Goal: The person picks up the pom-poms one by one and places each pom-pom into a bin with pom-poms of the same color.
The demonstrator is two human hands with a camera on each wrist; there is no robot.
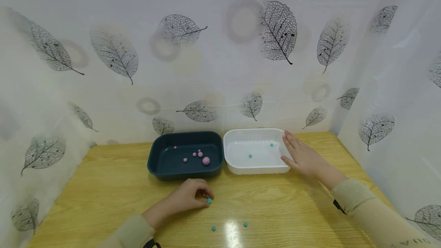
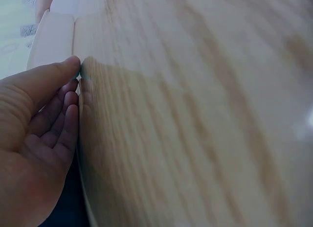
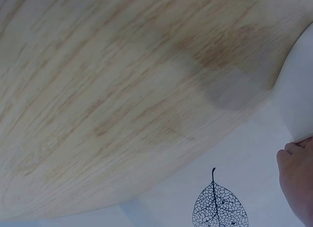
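Observation:
My left hand (image 1: 187, 197) pinches a small teal ball (image 1: 209, 201) between thumb and fingertips, low over the table in front of the dark basin. In the left wrist view the same hand (image 2: 41, 114) shows its thumb against the fingers, the ball mostly hidden. My right hand (image 1: 306, 160) lies with fingers extended on the right rim of a white basin (image 1: 258, 170), which holds two teal balls, one of them a teal ball (image 1: 250, 156) near the middle. The right wrist view catches part of this hand (image 3: 299, 175) at the basin's edge.
Left of the white basin, a dark blue basin (image 1: 169, 176) holds several pink balls, the largest a pink ball (image 1: 206, 160) near its right side. Two teal balls, a left one (image 1: 213, 228) and a right one (image 1: 245, 224), lie on the wooden table (image 1: 282, 209). A leaf-patterned curtain (image 1: 220, 75) stands behind.

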